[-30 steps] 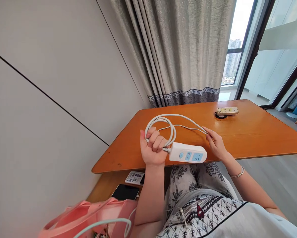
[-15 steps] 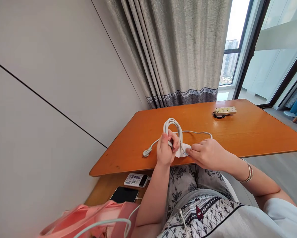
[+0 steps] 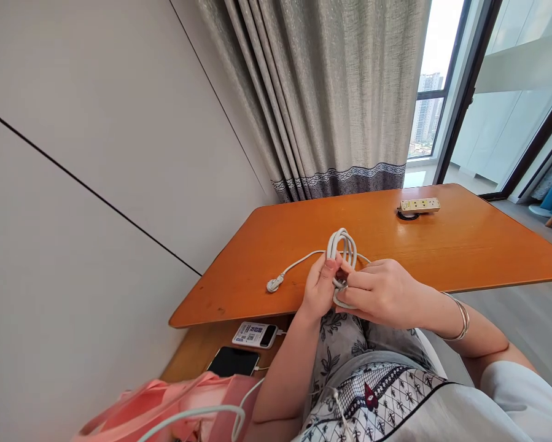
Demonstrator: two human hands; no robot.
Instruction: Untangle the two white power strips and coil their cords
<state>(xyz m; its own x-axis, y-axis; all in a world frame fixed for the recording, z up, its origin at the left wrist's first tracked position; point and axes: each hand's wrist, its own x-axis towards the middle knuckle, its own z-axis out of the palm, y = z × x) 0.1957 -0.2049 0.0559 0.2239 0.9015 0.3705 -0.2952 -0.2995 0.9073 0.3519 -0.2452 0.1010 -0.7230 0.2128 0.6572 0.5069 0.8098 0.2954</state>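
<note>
My left hand and my right hand meet over the near edge of an orange wooden table. Together they grip a white power strip, mostly hidden under the fingers. Its white cable stands in a tight upright coil just above the hands. The cable's loose end runs left across the table to a white plug. A bangle sits on my right wrist.
A beige power strip lies at the table's far side. Below the table edge rest a white power bank and a dark phone. A pink bag is at my left. Grey curtain and window stand behind.
The wide cable loop has been drawn into a tight coil. My right hand came in from the cable and closed over the power strip. The plug end now trails left on the table.
</note>
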